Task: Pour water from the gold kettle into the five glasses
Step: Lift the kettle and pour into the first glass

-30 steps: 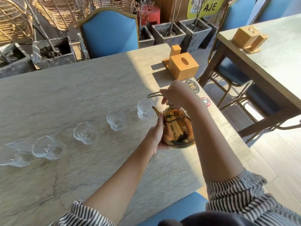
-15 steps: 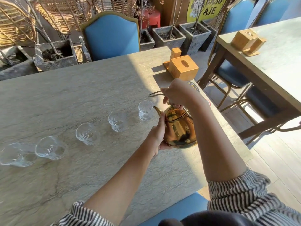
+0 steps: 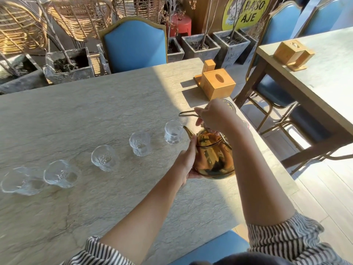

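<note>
The gold kettle (image 3: pixel 214 155) stands near the right edge of the stone table (image 3: pixel 95 111), its spout pointing left at the rim of the rightmost glass (image 3: pixel 172 131). My right hand (image 3: pixel 214 115) grips the kettle's wire handle from above. My left hand (image 3: pixel 188 161) presses against the kettle's left side below the spout. Several clear textured glasses run in a row toward the left: one (image 3: pixel 139 143), another (image 3: pixel 103 157), a third (image 3: pixel 61 174), and the leftmost (image 3: pixel 17 180). The rightmost glass seems to hold a little water.
A wooden tissue box (image 3: pixel 217 85) sits behind the kettle at the table's right edge. A blue chair (image 3: pixel 133 44) stands at the far side, with stone planters (image 3: pixel 68 66) behind. A second table (image 3: pixel 315 73) and blue chairs are to the right.
The kettle and both hands have stayed in nearly the same place beside the rightmost glass, the kettle held slightly more upright. The glasses have not moved.
</note>
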The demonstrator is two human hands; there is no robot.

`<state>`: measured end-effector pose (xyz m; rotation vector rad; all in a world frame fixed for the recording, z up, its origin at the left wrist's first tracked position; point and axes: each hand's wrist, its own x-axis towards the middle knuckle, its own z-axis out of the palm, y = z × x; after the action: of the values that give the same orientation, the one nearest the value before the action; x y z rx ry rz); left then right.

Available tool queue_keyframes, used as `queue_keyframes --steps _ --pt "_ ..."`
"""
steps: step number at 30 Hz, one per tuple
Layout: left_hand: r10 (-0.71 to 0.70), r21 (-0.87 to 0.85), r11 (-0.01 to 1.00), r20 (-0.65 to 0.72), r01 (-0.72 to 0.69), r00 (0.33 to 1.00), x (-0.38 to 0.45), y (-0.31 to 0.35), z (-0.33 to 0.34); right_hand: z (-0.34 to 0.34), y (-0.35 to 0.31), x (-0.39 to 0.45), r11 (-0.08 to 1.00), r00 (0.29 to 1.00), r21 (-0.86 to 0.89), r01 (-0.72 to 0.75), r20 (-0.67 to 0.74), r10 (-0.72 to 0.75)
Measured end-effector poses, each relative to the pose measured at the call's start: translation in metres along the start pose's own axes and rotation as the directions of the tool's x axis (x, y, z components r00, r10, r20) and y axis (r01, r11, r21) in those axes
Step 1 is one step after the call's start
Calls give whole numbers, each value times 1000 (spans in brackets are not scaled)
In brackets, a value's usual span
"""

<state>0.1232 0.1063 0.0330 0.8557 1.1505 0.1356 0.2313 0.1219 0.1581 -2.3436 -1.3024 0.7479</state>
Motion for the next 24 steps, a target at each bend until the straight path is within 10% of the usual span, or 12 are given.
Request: queue_keyframes --steps 24 --pt "125 64 991 -152 -116 980 -8 -9 -23 31 29 -26 977 968 191 100 -246 -51"
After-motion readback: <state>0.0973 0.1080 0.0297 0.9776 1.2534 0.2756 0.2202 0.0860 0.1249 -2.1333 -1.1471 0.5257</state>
